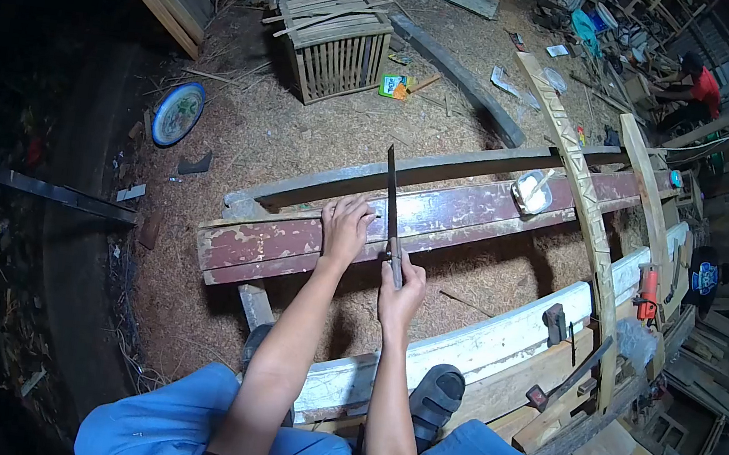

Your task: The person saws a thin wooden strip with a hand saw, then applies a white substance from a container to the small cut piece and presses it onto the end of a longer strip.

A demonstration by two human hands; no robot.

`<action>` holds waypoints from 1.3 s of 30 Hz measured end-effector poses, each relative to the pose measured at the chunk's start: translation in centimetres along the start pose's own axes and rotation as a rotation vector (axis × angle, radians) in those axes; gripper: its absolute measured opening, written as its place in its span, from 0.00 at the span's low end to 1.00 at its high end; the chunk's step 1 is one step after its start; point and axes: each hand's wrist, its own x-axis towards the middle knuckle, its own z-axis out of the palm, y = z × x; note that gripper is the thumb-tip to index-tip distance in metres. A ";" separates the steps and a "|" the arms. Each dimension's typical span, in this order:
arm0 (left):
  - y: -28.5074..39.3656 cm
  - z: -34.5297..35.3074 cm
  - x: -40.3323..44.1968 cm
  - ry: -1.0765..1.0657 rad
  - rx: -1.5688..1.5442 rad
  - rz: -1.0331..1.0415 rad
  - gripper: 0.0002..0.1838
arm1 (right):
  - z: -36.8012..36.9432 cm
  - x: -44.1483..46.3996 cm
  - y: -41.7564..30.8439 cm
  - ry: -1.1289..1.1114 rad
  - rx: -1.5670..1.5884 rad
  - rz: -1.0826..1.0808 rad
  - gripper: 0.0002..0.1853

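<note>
My right hand (pixel 403 286) is wrapped round the handle of a long, narrow dark blade (pixel 392 197), whose tip points away from me across the plank. To its left, my left hand (pixel 347 227) rests on the worn maroon plank (pixel 282 243), with its fingers curled near the far edge. Whether those fingers pinch anything small cannot be made out. The plank's paint is chipped, and a pale wooden strip lies along its far side. A tub of white paste (pixel 532 194) with a stick in it sits farther right on the plank.
Two curved wooden pieces, one carved (pixel 582 176), cross the plank at right. Near me are a white beam (pixel 451 334), a dark clamp-like tool (pixel 565 381) and a red tool (pixel 647 293). A slatted crate (pixel 340 45) stands beyond. Another person (pixel 702 93) is at far right.
</note>
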 end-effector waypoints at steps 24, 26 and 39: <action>0.0 0.0 -0.6 0.025 0.123 0.093 0.12 | 1.8 -1.6 -0.5 -0.120 -0.402 -0.117 0.31; -0.4 0.4 -0.9 0.036 0.163 0.093 0.12 | 2.2 -1.7 0.2 -0.107 -0.367 -0.149 0.31; 0.2 0.4 -0.5 0.042 0.116 0.029 0.11 | 1.2 -2.3 -1.2 -0.138 -0.248 -0.097 0.27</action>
